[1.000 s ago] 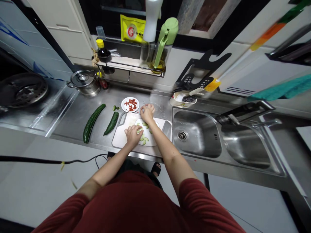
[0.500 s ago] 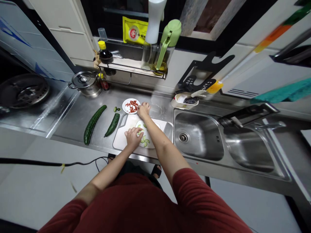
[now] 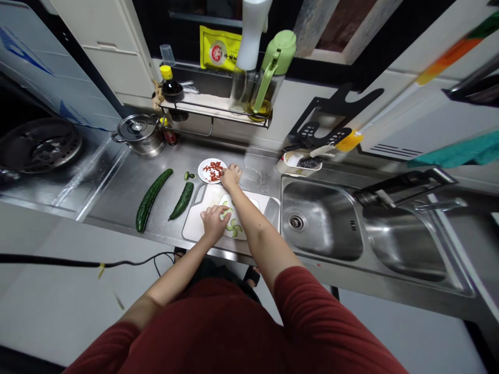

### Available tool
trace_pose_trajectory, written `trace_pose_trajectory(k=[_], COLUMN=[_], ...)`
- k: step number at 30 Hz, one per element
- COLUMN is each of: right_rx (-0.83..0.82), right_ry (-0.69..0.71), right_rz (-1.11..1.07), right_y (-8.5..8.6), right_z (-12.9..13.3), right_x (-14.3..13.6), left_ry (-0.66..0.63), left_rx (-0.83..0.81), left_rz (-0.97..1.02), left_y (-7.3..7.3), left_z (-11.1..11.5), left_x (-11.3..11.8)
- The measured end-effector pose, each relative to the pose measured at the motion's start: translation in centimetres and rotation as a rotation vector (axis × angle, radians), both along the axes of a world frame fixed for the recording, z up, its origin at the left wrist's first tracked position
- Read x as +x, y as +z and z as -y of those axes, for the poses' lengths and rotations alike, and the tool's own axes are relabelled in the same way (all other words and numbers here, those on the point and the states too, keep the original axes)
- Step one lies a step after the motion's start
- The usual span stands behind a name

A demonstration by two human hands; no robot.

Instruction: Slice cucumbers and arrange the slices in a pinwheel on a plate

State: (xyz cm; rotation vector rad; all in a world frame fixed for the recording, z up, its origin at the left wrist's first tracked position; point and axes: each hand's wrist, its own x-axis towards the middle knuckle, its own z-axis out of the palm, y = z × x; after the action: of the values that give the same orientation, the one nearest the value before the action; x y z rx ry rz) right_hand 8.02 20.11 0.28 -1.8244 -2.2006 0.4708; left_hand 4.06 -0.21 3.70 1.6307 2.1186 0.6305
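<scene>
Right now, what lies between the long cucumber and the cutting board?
In the head view, a shorter cucumber lies between the long cucumber and the cutting board.

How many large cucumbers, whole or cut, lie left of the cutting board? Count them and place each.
2. The longer cucumber lies farther left on the counter; the shorter cucumber lies between it and the cutting board. Neither is covered.

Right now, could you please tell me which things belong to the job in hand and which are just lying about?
Seemingly in the job:
green slices, by the left hand
dish of red bits, by the right hand
board
possibly the short cucumber

Apparently just lying about:
pot
yellow packet
green-topped bottle
</scene>
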Motion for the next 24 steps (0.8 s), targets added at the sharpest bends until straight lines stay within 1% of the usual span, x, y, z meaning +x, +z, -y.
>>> trace_pose_trajectory(k=[10,16,20,24], right_rx=[-0.003,-0.012,0.018,0.008], right_ry=[-0.028,-0.029,-0.048,-0.083], right_rz=[0.009,-0.026,-0.053,-0.099], right_y=[-0.19,-0.15,-0.24,-0.5], right_z=[-0.22,-0.24,0.03,0.48], right_x=[-0.35,-0.49,-0.2,0.41], left_ry=[-0.002,0.002,0.008,0.002], left_rx=[0.01,0.016,0.012,0.01], left_rz=[0.001,0.004,0.007,0.009], left_y=[-0.06,-0.19,-0.24,-0.35], left_z=[-0.05,-0.08,-0.08,-0.01], left_x=[-0.07,-0.29,-0.16,0.07])
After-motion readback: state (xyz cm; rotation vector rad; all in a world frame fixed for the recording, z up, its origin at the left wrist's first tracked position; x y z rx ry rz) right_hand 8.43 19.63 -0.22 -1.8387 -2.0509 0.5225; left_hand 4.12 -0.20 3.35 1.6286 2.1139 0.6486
